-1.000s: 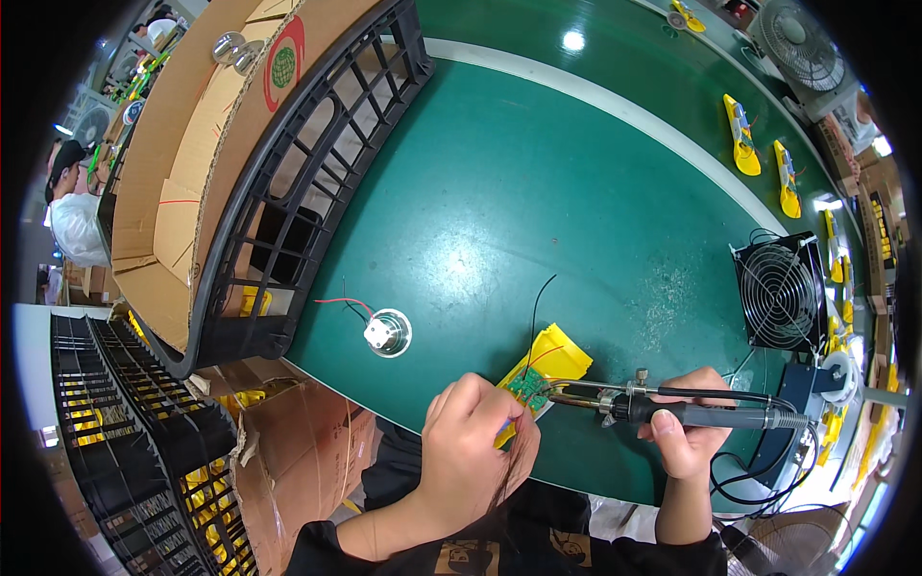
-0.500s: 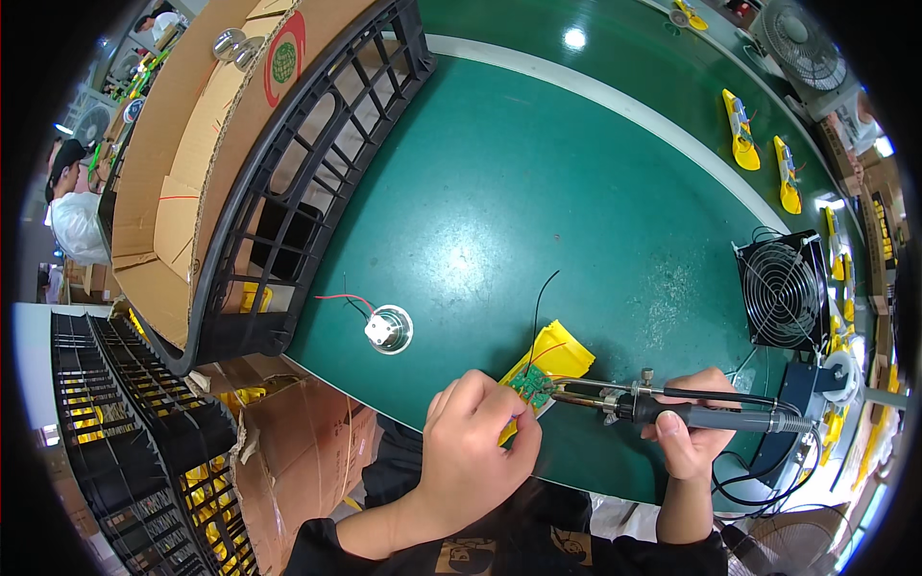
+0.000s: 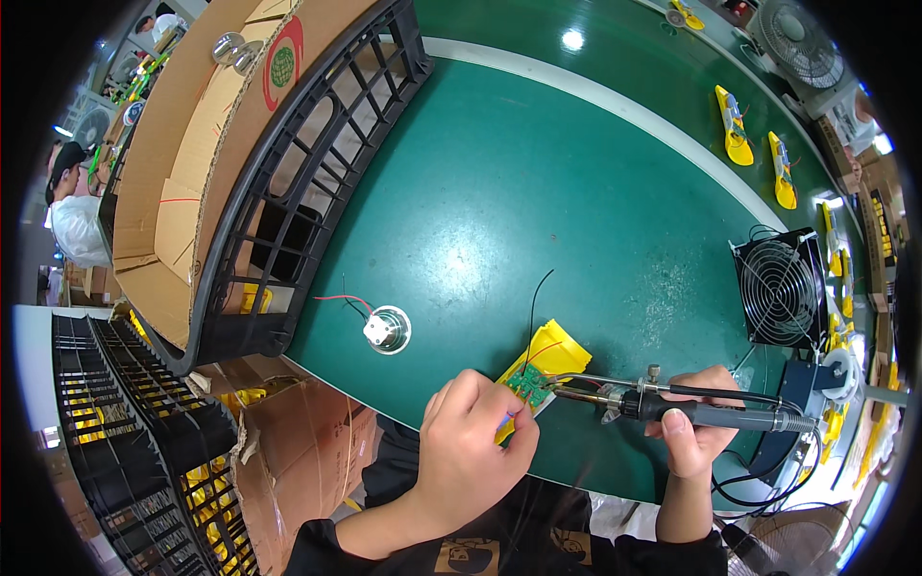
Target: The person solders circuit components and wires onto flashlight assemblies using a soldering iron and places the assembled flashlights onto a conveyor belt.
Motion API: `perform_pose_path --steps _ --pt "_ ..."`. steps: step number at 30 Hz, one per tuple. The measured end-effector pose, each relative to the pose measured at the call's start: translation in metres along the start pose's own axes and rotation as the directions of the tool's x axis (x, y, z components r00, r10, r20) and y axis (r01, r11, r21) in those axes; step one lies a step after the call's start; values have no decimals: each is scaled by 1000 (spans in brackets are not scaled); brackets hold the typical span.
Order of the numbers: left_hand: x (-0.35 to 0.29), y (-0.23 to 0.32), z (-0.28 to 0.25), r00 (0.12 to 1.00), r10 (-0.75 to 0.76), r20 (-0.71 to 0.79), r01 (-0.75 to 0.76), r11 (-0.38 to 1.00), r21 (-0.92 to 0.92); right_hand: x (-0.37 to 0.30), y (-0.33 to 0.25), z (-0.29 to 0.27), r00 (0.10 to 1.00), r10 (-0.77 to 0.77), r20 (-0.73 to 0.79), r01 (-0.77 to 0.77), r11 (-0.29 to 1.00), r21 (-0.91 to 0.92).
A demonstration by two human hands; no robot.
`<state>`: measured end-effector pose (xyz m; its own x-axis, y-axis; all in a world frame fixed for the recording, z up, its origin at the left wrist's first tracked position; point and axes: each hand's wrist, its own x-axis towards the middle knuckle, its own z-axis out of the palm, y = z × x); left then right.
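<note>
A yellow plastic housing (image 3: 561, 349) lies near the table's front edge, with a small green circuit board (image 3: 527, 382) on it. Thin red and black wires run from the board, one black wire standing up and away. My left hand (image 3: 473, 428) is pinched closed at the board's near left side; its fingers hide what they grip. In my right hand (image 3: 693, 422) is a soldering iron (image 3: 715, 415) with a metal solder feed tube along it. The iron's tip points left and meets the board, or hovers just over it. Left of them sits a round silver lamp part (image 3: 388, 330) with red and black leads.
A black crate (image 3: 317, 163) holding a cardboard box (image 3: 182, 206) stands at the left of the green table (image 3: 480, 173). To the right are a small black fan (image 3: 780, 288) and iron cables. Yellow housings (image 3: 734, 127) lie on the green strip beyond the pale rail.
The soldering iron has shifted slightly up and to the right, its tip staying by the board. My left hand keeps its pinch in nearly the same place.
</note>
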<state>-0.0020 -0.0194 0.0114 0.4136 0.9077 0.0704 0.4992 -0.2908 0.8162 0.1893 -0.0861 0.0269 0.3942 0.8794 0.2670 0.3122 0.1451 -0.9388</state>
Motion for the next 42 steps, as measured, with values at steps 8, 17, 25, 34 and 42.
perform_pose_path --steps 8,17,25,34,42 --pt "-5 -8 1 987 138 -88 -131 988 80 -1 1 -2 998 19 -58 -15 997 81" --pt "3 -19 -2 936 333 -116 -313 936 162 2 -3 0 994 22 -107 -6 988 153" --pt "34 -38 -27 860 504 75 -507 862 16 1 -7 -2 994 21 -105 9 962 273" --pt "-28 -70 -97 933 358 -29 -334 895 296 3 -5 -7 987 41 -155 -6 976 219" --pt "-44 -54 -85 826 522 214 -558 810 181 2 -3 1 991 61 -122 -28 966 257"
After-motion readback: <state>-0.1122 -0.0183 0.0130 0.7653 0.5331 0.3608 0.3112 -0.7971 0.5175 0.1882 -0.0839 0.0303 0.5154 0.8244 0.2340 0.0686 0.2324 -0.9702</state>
